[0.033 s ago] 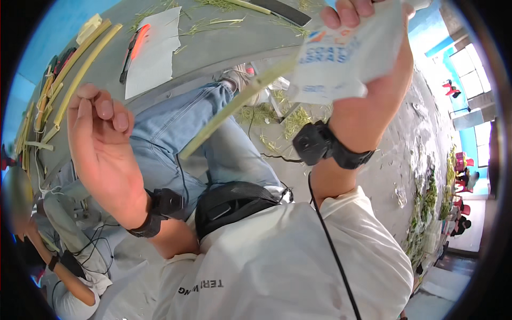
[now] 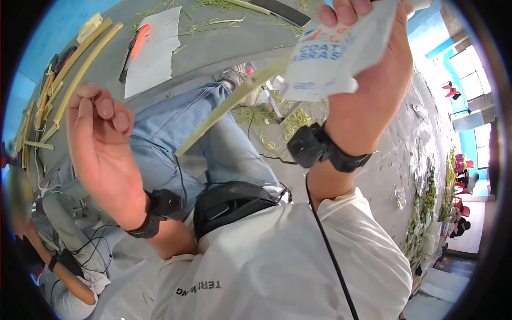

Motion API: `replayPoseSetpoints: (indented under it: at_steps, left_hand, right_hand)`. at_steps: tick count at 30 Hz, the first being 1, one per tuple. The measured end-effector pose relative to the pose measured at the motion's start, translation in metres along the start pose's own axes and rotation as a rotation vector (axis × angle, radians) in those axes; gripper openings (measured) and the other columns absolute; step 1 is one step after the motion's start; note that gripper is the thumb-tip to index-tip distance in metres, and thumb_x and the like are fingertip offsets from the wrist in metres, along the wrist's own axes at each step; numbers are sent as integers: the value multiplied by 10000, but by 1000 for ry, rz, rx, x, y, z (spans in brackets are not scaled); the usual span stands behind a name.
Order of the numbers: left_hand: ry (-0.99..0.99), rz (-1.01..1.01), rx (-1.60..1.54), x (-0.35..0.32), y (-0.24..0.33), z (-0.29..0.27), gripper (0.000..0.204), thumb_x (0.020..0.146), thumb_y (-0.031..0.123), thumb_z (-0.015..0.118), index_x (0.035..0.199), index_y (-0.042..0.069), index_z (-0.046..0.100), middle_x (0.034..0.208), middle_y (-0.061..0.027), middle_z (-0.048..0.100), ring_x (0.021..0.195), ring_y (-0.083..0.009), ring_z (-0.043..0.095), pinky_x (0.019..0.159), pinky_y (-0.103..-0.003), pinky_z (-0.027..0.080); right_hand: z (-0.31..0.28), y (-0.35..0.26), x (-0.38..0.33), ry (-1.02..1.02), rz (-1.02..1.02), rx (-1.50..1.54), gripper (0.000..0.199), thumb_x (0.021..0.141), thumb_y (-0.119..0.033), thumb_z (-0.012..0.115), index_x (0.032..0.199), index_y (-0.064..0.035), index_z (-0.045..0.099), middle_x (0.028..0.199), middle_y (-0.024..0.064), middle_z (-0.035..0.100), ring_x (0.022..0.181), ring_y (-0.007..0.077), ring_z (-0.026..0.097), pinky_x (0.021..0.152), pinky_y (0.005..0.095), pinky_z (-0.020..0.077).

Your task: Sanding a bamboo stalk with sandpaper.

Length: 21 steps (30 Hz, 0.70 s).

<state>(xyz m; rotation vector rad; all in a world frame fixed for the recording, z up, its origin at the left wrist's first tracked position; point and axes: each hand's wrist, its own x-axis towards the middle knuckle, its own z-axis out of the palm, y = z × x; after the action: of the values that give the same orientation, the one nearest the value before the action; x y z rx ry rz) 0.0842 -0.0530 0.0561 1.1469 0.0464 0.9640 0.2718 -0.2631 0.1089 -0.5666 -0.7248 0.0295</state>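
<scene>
My right hand [image 2: 368, 72], raised at the upper right, is closed round a white-backed sheet of sandpaper [image 2: 320, 66] with blue and orange print. From under the sheet a pale green stalk [image 2: 229, 106] slants down to the left, its lower end free in the air above my thighs; the sheet hides its upper end. On the left, my left hand [image 2: 104, 149] is turned palm up with loosely bent fingers, slightly apart, and nothing shows in it. It hovers near the table edge beside several yellowish stalks [image 2: 88, 64], apart from the held stalk.
On the grey table [image 2: 213, 42], an orange and black utility knife [image 2: 129, 53] lies by white paper [image 2: 157, 58]. A dark broad blade [image 2: 285, 12] and green shavings lie farther back. Another person [image 2: 80, 277] sits at lower left. A black cable [image 2: 330, 240] crosses my shirt.
My right hand has shifted slightly left with the sandpaper, and the stalk's lower end has moved a little to the left. My left hand stays almost still.
</scene>
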Motion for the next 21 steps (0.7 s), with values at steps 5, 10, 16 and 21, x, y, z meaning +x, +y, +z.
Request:
replayPoseSetpoints:
  at_steps: [5,10,16,21]
  left_hand:
    - [97,24,177,-9,2,8,238,1053,194,517,1159,-9,581,893,-26,498,765,-128,475,710,-274,386]
    - [185,14,243,-12,-7,14,222,1051,190,531,1145,-4,582,883,-23,504,762,-128,486,713,-263,403]
    - [150,-58,179,-19,-16,14,236,1049,203,536,1152,-3,582,884,-33,511,768,-140,490,709,-261,400]
    - [121,-74,192,-20,-24,7,261,1058,210,526,1184,-8,592,952,-55,561,807,-148,526,745,-272,424]
  right_hand:
    - [41,-9,-16,217,-65,-136,354,1121,-389,441,1217,-65,545,922,23,568,812,144,559,775,324,481]
    - [40,-2,-14,219,-77,-120,280,1131,-337,408,1131,-86,531,839,-8,489,746,112,503,720,293,447]
    - [-38,19,12,-325,45,251,355,1132,-338,375,1325,-82,527,1010,55,593,912,225,635,856,427,513]
    - [-83,51,51,-744,54,430,467,1107,-350,426,1494,-89,439,1155,103,620,1107,276,655,970,503,498]
